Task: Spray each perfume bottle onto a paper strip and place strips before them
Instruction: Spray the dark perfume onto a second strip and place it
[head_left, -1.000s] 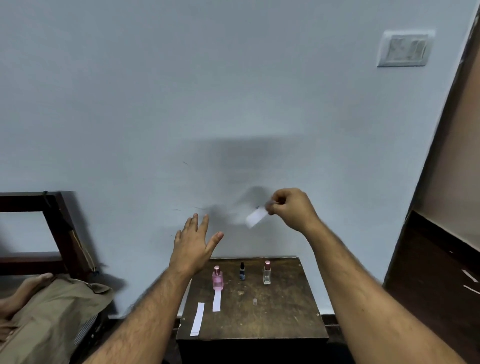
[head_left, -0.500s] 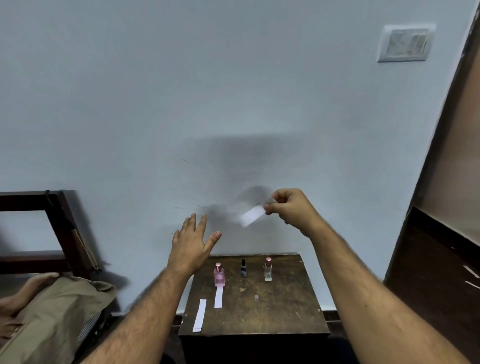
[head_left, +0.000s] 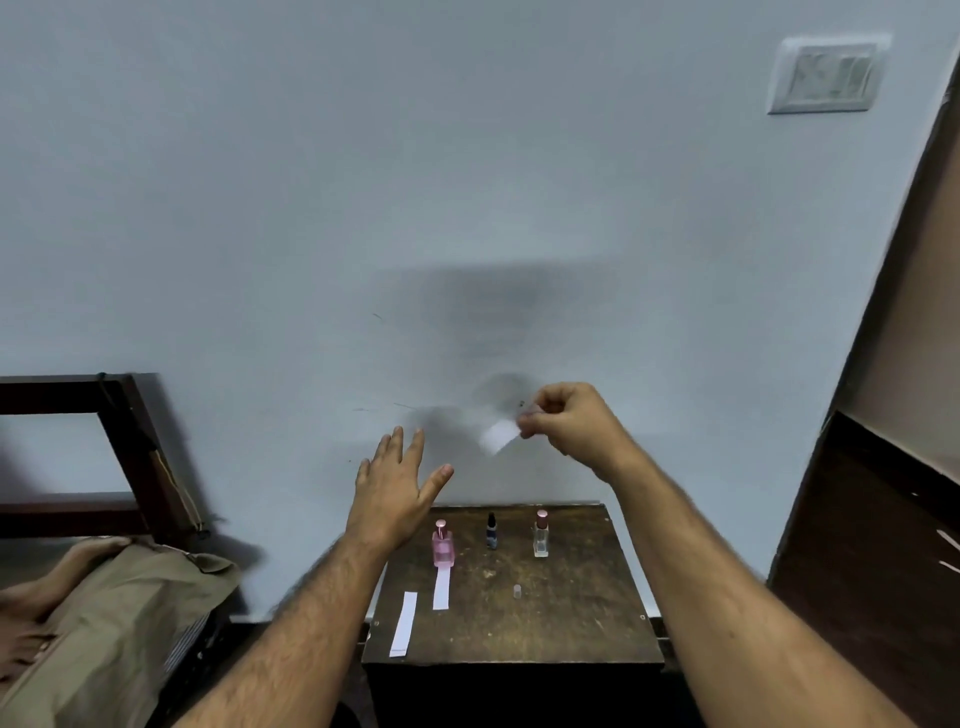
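A paper strip (head_left: 500, 436), long axis slanting down-left, is being pinched by the right hand (head_left: 569, 423); the left hand (head_left: 395, 493) is being held spread.

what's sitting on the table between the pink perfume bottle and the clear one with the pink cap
In the head view, a small dark bottle stands between the pink bottle and the clear bottle, apart from both, all three in a row near the table's back edge.

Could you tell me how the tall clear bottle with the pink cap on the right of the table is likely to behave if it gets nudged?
The clear bottle looks tall and narrow on a small base, so it would probably tip rather than slide. It seems to be glass and nearly empty, so likely light and breakable. It stands near the dark bottle, which it might knock.
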